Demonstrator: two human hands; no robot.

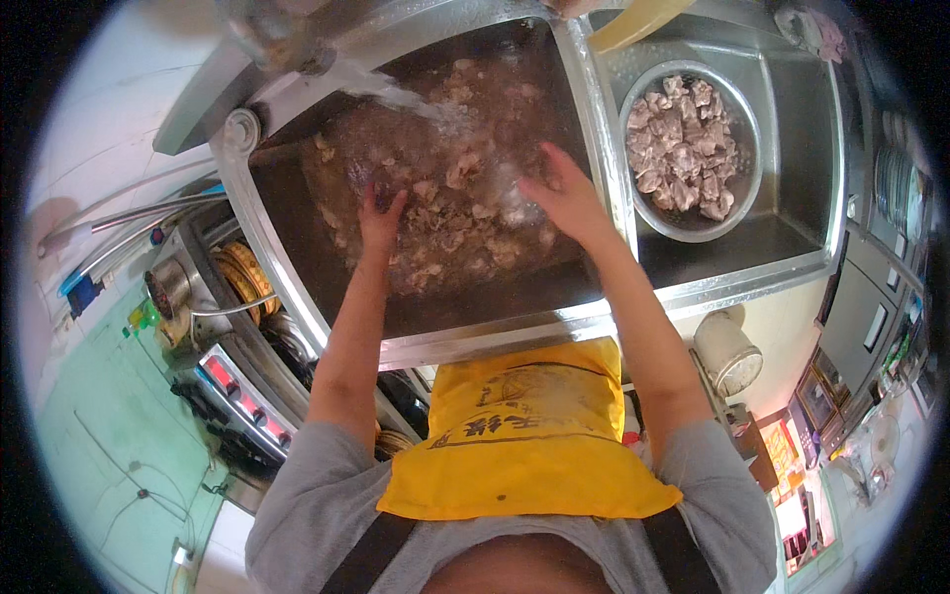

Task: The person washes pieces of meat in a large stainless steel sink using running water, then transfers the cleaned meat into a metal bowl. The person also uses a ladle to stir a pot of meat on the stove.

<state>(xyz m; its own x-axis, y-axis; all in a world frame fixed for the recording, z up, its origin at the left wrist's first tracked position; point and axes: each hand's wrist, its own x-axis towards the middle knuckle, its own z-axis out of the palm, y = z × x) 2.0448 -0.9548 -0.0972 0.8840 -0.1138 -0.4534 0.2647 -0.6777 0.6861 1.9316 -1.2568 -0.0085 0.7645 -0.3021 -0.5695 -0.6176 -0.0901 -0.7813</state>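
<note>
Before me is the large left basin of a stainless steel sink, filled with murky brownish water and many meat pieces. A stream of water pours into it from the upper left. My left hand reaches into the basin's left half, fingers spread, its tips at the water among the pieces. Over the right half, my right hand has thumb and fingers apart, near a glare spot on the water. Nothing shows gripped in either hand. Whether the fingertips touch meat is hidden by the cloudy water.
In the right basin stands a round metal bowl of meat chunks. A pale yellow curved object crosses the divider's top. A stove and a metal pot stand left. A white bucket is at right.
</note>
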